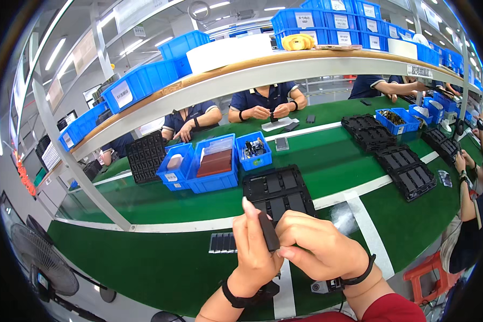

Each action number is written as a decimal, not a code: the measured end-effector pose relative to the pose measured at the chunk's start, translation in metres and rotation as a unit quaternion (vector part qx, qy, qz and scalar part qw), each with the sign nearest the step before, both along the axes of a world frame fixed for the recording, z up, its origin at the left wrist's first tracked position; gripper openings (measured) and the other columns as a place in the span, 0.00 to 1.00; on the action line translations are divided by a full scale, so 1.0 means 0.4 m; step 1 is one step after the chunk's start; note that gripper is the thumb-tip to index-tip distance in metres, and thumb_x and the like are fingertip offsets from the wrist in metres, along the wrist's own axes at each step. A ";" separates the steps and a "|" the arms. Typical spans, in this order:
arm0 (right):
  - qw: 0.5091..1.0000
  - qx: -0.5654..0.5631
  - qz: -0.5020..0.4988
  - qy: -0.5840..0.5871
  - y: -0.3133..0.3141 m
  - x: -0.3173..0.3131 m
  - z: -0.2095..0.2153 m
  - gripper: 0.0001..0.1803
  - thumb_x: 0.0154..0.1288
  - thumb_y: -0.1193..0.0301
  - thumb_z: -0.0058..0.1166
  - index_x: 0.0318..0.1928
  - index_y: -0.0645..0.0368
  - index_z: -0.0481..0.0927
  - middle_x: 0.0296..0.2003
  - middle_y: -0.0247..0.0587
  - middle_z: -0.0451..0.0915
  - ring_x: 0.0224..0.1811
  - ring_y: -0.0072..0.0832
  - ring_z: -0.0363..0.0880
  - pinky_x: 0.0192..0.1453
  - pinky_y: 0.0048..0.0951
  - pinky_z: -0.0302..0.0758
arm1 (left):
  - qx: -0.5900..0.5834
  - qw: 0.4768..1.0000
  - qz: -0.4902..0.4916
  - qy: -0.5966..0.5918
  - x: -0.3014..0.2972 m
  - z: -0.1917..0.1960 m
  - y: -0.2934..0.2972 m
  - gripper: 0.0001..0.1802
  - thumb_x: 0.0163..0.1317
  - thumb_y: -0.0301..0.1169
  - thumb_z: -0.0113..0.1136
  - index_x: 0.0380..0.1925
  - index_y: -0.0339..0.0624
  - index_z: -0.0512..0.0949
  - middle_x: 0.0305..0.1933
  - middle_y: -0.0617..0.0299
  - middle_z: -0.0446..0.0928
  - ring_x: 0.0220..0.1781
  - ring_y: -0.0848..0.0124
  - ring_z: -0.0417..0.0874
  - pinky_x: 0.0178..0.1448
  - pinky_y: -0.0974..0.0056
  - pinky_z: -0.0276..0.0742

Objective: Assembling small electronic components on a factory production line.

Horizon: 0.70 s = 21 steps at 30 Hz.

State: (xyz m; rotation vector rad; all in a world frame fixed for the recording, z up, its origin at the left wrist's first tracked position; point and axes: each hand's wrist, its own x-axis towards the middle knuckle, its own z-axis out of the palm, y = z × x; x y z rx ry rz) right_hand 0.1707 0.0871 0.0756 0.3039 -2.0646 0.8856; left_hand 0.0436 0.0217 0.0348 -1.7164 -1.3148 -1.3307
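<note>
— Hands first: what are they doing?

— Both meet above the table's near edge. The left hand is clamped on a slim black bar, thumb pointing up beside it. The right hand closes on the same bar from the other side, fingers curled over its lower end. Each wrist wears a dark band.

— And just around them?

— A black tray with rectangular pockets lies right behind the hands. A small dark ribbed piece sits on the green mat, left of the left hand.

— Farther out?

— Blue bins stand left of the tray, more black trays lie to the right, and other people sit across the table under a shelf of blue bins.
</note>
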 end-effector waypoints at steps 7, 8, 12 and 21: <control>0.982 0.062 -0.162 0.073 -0.012 0.003 0.017 0.08 0.45 0.75 0.59 0.27 0.60 0.73 0.26 0.39 0.74 0.27 0.34 0.72 0.33 0.30 0.64 | 0.024 0.992 0.122 0.018 -0.011 0.010 0.016 0.41 0.42 0.14 0.53 0.59 0.14 0.49 0.41 0.43 0.63 0.39 0.57 0.66 0.44 0.57 0.66; 0.976 0.065 -0.191 0.085 -0.017 0.000 0.015 0.08 0.45 0.76 0.59 0.27 0.60 0.73 0.25 0.38 0.74 0.26 0.33 0.72 0.33 0.30 0.64 | 0.027 0.991 0.130 0.017 -0.010 0.008 0.017 0.41 0.41 0.13 0.53 0.59 0.14 0.49 0.41 0.43 0.63 0.39 0.57 0.66 0.43 0.58 0.65; 0.962 0.083 -0.232 0.118 -0.012 -0.008 0.004 0.06 0.44 0.78 0.57 0.25 0.60 0.73 0.23 0.37 0.74 0.24 0.32 0.72 0.32 0.30 0.65 | 0.037 0.989 0.144 0.025 -0.009 0.006 0.022 0.41 0.41 0.12 0.52 0.59 0.15 0.51 0.41 0.44 0.63 0.38 0.58 0.65 0.42 0.58 0.65; 0.980 0.023 -0.177 0.083 -0.006 0.008 0.014 0.05 0.45 0.79 0.55 0.24 0.60 0.73 0.22 0.36 0.74 0.24 0.32 0.72 0.32 0.30 0.64 | -0.026 0.999 0.007 -0.030 0.003 0.017 0.011 0.40 0.41 0.11 0.51 0.59 0.15 0.51 0.41 0.44 0.65 0.39 0.58 0.67 0.44 0.60 0.67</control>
